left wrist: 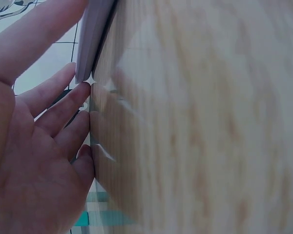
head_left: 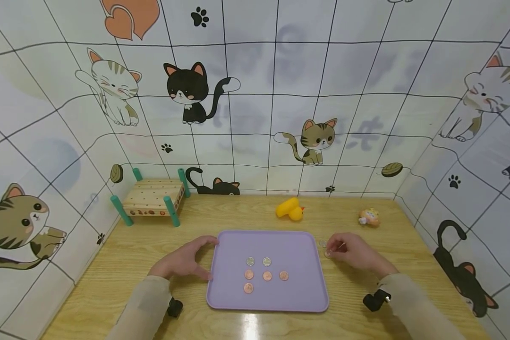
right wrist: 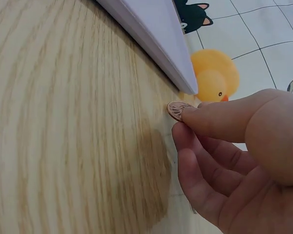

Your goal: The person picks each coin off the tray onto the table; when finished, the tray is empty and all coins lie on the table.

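A lilac tray [head_left: 289, 297] lies on the wooden table, bearing two silvery coins [head_left: 267, 261] in a row and several copper coins [head_left: 267, 276] below them. My left hand [head_left: 186, 259] is at the tray's left side, thumb and index fingertip at its rim, the other fingers extended in the left wrist view. To the right of the tray, my right hand [head_left: 357, 252] pinches a copper coin [right wrist: 177, 110] between thumb and fingertips, close over the table. Another silvery coin [head_left: 322, 243] lies on the table beside those fingers.
Behind the tray sits a yellow rubber duck [head_left: 290, 209]. A small orange-and-white figure [head_left: 369, 217] stands at the back right. At the back left is a toy bed [head_left: 153, 196] with green posts. Cat-patterned cloth walls [head_left: 255, 104] enclose the table on the back and sides.
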Tool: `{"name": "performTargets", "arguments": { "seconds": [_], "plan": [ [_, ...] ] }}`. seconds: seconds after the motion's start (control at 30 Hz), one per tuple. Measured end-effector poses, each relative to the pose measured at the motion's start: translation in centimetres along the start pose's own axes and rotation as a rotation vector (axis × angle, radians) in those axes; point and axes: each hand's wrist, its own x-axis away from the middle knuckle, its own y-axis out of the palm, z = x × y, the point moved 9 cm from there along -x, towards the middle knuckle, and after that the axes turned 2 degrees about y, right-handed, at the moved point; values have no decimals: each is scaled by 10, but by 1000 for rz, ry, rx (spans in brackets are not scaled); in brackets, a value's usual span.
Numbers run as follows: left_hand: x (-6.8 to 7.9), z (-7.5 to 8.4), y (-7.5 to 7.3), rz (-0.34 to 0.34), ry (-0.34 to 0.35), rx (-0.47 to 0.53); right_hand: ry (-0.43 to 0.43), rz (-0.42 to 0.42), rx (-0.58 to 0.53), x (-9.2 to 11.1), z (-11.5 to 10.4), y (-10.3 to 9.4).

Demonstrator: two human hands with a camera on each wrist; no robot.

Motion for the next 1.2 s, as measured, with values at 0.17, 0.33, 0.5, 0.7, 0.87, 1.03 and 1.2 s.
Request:
{"name": "performTargets", "arguments": {
  "seconds": [0.17,0.33,0.5,0.7,0.87,1.03,1.2],
  "plan": [
    [-1,-2,0,-1,2,1,-6,-15,28,-3,3,6],
    [-1,-2,0,-5,12,7,-20,-14,64,-3,0,7],
    [-1,-3,-1,1,1,5,-20,-9,96,-4,-3,7],
    [0,-1,0,-1,6,7,-19,-6,118,-5,-4,9],
    [0,-1,0,-3,9,7,-12,-3,126,-4,-6,9],
    [0,-2,1,-4,12,13,-1,-5,133,-2,-7,9],
    [-1,-3,0,-3,16,14,17,-15,136,0,-7,9]
  ]
}}
